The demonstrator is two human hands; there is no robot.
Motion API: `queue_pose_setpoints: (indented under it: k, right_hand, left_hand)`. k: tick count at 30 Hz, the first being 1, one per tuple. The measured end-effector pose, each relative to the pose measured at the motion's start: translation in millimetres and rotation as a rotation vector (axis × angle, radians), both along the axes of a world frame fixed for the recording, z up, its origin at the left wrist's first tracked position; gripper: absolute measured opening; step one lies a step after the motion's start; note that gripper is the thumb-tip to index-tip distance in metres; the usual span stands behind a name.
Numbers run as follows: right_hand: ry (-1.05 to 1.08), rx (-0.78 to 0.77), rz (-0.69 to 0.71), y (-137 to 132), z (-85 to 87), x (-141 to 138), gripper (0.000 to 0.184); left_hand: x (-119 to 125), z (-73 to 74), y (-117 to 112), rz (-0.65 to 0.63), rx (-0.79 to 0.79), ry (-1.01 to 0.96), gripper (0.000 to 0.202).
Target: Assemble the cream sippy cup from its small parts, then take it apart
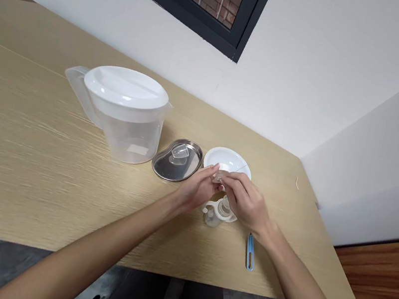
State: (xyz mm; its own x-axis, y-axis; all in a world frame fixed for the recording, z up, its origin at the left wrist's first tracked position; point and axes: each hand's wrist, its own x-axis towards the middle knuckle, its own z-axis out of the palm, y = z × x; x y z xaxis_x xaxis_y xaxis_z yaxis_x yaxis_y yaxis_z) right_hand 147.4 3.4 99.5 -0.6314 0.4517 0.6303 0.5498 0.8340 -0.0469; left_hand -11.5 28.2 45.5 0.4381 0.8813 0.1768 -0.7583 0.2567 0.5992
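My left hand (201, 186) and my right hand (247, 197) meet over the near side of a white bowl (217, 153). Between their closed fingertips is a small translucent piece (220, 176), partly covered by the fingers. A thin line (242, 167) shows just above my right fingers, and I cannot make out whether it belongs to the held piece. Just below the hands stands a clear baby bottle (213, 218) with a white two-handled ring (225, 212), its upper part partly hidden by my right hand.
A kidney-shaped steel tray (161, 166) holds a clear plastic cap (180, 151). Left of it stands a lidded translucent pitcher (126, 133). A blue handle (250, 252) lies near the table's front edge, under my right forearm. A thin white strip (296, 182) lies at the right.
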Motion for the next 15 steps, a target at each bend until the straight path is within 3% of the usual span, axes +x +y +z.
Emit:
queue_pose_setpoints:
  k: [4,7,11,15]
  right_hand:
    - [-0.03,0.264,-0.01,8,-7.6,-4,0.026]
    - [-0.054,0.359,-0.09,15,-6.4,-10,0.023]
    - [-0.037,0.307,-0.12,20,-5.0,-17,0.021]
    - [-0.122,0.192,-0.034,21,-8.1,-18,0.023]
  left_hand:
    - [0,-8.5,3,-0.096,-0.075,-0.039,0.03]
    - [-2,-10.7,6,-0.105,-0.11,-0.044,0.031]
    - [-6,-6.8,10,-0.013,-0.113,-0.098,0.028]
    - [-8,-2.4,10,0.084,-0.093,-0.126,0.026]
